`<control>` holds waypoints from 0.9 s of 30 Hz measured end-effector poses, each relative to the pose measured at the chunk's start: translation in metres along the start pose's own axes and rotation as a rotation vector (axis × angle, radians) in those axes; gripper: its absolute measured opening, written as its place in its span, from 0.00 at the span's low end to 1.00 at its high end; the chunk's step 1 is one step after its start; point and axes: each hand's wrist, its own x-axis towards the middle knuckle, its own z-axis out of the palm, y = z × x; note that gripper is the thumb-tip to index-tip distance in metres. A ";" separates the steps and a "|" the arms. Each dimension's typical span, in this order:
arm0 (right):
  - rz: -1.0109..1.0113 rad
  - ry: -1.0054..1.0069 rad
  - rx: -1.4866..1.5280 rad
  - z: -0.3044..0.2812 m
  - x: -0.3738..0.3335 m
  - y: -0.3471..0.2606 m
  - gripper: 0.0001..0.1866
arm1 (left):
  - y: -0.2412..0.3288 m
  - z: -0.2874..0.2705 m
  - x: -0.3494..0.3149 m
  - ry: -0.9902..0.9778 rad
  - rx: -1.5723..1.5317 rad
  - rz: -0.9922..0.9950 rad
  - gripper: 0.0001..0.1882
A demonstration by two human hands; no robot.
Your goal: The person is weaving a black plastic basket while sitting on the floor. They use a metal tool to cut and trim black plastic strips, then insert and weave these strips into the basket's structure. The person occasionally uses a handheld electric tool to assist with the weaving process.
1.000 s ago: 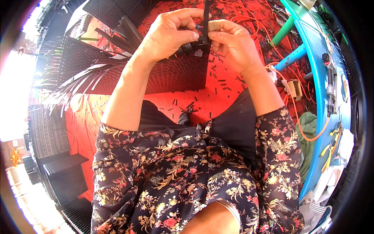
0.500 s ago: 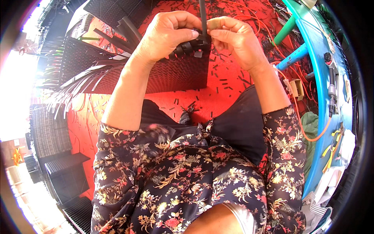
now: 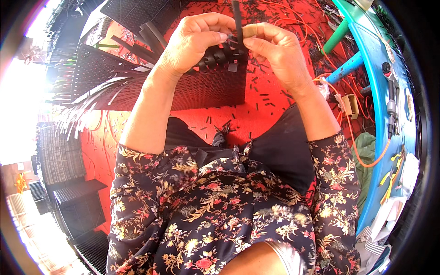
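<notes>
Black woven panel (image 3: 211, 89), landmark. Dark strip (image 3: 237, 18): upright at panel's right-hand corner. Left hand (image 3: 195, 43) and right hand (image 3: 280, 48): fingers curled either side, presumably steadying it; exact grasp hidden, cannot tell.

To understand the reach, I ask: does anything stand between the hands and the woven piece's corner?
Nothing visible: the left hand and right hand are at the corner of the dark woven piece, with an upright black strip between them.
</notes>
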 end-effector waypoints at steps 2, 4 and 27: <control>-0.012 -0.040 -0.008 -0.001 0.002 -0.001 0.09 | 0.002 0.001 -0.003 -0.004 -0.004 0.011 0.14; -0.021 -0.088 -0.007 -0.004 0.004 -0.002 0.10 | 0.005 0.003 -0.005 -0.012 -0.028 0.015 0.14; -0.186 -0.279 -0.538 -0.003 0.021 -0.039 0.10 | -0.003 0.007 0.000 0.064 0.060 -0.025 0.12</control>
